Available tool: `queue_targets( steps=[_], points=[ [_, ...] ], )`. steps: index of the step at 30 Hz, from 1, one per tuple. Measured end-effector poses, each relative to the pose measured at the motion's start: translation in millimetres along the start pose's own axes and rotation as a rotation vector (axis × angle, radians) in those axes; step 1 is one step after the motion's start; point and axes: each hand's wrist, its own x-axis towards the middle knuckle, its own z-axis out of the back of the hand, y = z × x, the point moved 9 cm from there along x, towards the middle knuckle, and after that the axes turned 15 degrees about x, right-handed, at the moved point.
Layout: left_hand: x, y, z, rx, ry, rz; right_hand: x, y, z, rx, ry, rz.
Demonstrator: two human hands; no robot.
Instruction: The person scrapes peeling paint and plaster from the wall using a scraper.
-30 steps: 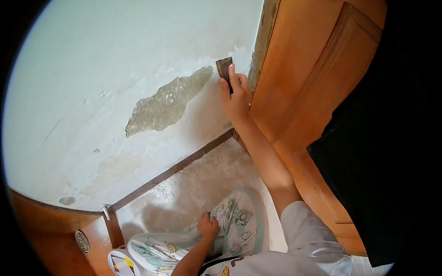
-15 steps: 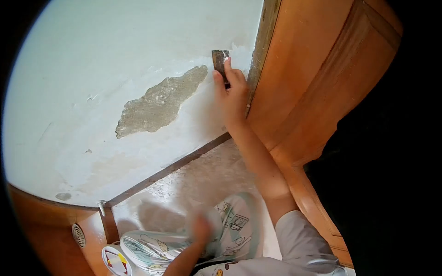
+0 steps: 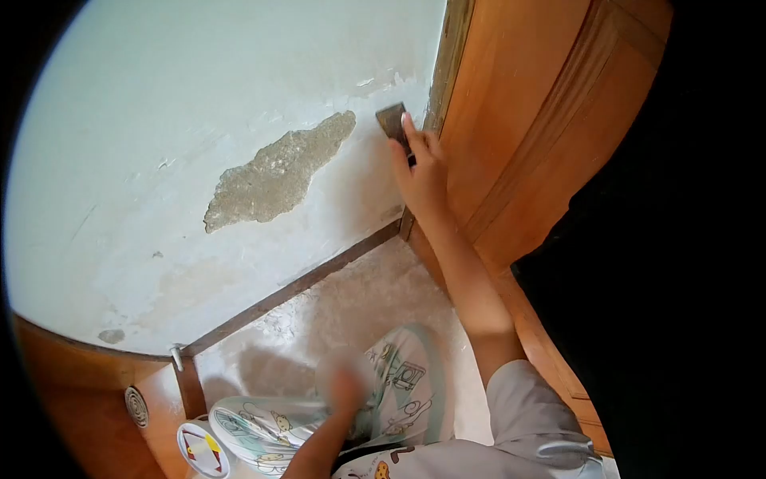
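My right hand (image 3: pixel 425 170) grips a putty knife (image 3: pixel 393 121) with a wide, stained blade, the index finger stretched along it. The blade is at the white wall (image 3: pixel 215 72), close to the wooden door frame; whether its edge touches cannot be made out. Left of the blade is a bare, grey-brown patch (image 3: pixel 275 177) where the wall's coating has come away, its edge ragged. My left hand (image 3: pixel 345 391) is low in front of my body, above the shoes (image 3: pixel 403 383). It is too blurred to show its fingers or anything in them.
An orange-brown wooden door (image 3: pixel 511 104) stands along the right side. Dark skirting (image 3: pixel 295 287) runs between the wall and the dusty floor (image 3: pixel 351 295). At lower left are a white tub (image 3: pixel 190 431), a door stop (image 3: pixel 176 358) and a round vent (image 3: pixel 136 407) on a wood panel.
My right hand has moved slightly down and right with the putty knife, whose blade is now tilted to the left. My left hand stays in about the same place.
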Motion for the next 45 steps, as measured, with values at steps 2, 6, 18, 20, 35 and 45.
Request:
queue_targets(
  steps=[2,6,18,20,35,45],
  points=[
    [0.6,0.3,-3.2,0.006,-0.006,-0.002,-1.7,-3.9,-6.4,0.003,-0.006,0.008],
    [-0.8,2.3,-2.6,0.023,-0.01,-0.015,8.5,4.9,-21.8,0.041,-0.045,-0.06],
    [-17.3,22.6,-63.2,0.235,-0.111,-0.157,9.3,21.5,-38.8,0.177,-0.128,-0.252],
    [-10.0,14.2,-40.3,0.238,-0.156,-0.163,15.7,25.8,-41.3,0.131,-0.153,-0.193],
    [6.4,-4.9,17.5,-0.086,-0.006,0.071,33.1,33.1,-35.6,0.097,-0.124,-0.052],
    [3.3,-11.5,15.7,-0.098,-0.025,0.06,40.4,30.6,-31.4,0.306,-0.21,-0.158]
  ],
)
